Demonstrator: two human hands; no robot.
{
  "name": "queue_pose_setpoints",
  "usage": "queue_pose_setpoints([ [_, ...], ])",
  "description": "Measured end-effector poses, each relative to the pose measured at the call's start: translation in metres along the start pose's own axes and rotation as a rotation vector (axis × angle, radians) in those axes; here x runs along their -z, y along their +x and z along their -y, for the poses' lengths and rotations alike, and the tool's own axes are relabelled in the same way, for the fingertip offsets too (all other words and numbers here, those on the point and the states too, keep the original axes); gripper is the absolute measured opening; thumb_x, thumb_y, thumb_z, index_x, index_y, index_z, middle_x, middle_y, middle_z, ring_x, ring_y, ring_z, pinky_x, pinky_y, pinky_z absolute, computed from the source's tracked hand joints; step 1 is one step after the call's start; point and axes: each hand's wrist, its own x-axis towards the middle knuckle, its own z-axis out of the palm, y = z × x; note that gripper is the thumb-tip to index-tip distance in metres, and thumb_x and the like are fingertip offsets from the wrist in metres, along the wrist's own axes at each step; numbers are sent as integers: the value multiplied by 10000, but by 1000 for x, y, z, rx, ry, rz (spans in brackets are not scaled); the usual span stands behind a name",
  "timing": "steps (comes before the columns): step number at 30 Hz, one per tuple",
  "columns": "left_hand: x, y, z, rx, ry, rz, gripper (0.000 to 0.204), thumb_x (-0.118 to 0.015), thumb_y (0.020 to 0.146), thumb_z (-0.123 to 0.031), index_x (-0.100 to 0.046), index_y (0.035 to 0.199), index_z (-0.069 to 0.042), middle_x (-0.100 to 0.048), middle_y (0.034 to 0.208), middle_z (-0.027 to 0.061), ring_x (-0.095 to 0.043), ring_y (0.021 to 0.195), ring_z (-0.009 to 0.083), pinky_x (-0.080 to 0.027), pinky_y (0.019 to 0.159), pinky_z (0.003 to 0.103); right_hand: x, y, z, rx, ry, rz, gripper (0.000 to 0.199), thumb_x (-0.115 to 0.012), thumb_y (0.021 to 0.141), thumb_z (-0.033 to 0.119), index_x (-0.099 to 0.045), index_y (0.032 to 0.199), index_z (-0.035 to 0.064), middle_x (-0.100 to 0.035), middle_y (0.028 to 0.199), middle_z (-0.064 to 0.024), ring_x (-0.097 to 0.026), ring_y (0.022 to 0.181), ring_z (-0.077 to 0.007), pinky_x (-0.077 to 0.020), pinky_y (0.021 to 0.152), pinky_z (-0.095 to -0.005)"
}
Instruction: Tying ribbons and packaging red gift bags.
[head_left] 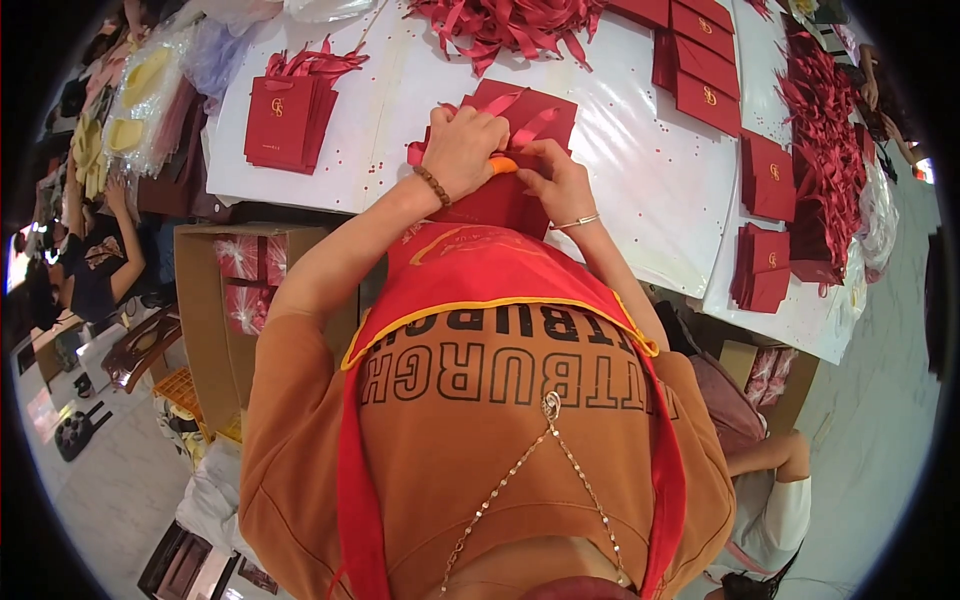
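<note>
A dark red paper bag (492, 205) lies at the table's near edge, in front of my apron. Over its upper edge my left hand (463, 150) is closed, fingers bent down at the red satin ribbon (533, 125). A small orange piece (503, 165) shows at my left thumb; whether it is a finger cover or a held thing I cannot make out. From the right, my right hand (560, 187) pinches with thumb and forefinger at the ribbon beside the bag. Just beyond lies another red bag (555, 108), partly covered by my hands.
Finished-looking ribboned bags (278, 125) are stacked at left on the white table (640, 200). A heap of red ribbons (510, 25) lies at the far side. More red bags (706, 80) stand at right. An open carton (210, 330) sits below the table edge at left.
</note>
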Motion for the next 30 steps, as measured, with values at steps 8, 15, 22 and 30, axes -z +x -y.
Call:
queue_pose_setpoints([
  [8, 11, 27, 27, 258, -283, 555, 189, -566, 796, -274, -640, 825, -103, -625, 704, 57, -580, 661, 158, -408, 639, 279, -5, -4, 4, 166, -183, -68, 221, -642, 712, 56, -547, 909, 31, -610, 755, -141, -603, 658, -280, -477, 584, -327],
  [15, 3, 57, 41, 222, -533, 1009, 219, -534, 731, -221, -645, 792, -43, -487, 537, 3, -428, 513, 85, -325, 486, 240, -4, -4, 14, 244, -280, -40, 217, -644, 699, 58, -558, 897, 38, -612, 799, -141, -598, 714, -302, -479, 608, -344],
  [22, -16, 41, 50, 170, -663, 680, 191, -559, 676, -179, -642, 714, -11, -551, 588, 19, -458, 531, 86, -351, 496, 245, -5, 0, 7, 266, -260, -35, 196, -647, 739, 82, -568, 909, 29, -615, 679, -122, -609, 550, -187, -466, 506, -271],
  [30, 26, 53, 77, 485, -809, 295, 314, -559, 800, -322, -644, 810, -20, -581, 682, 22, -508, 635, 83, -408, 585, 227, -4, -3, 9, 176, -217, 11, 219, -641, 720, 78, -546, 912, 30, -611, 809, -152, -602, 707, -306, -476, 595, -345],
])
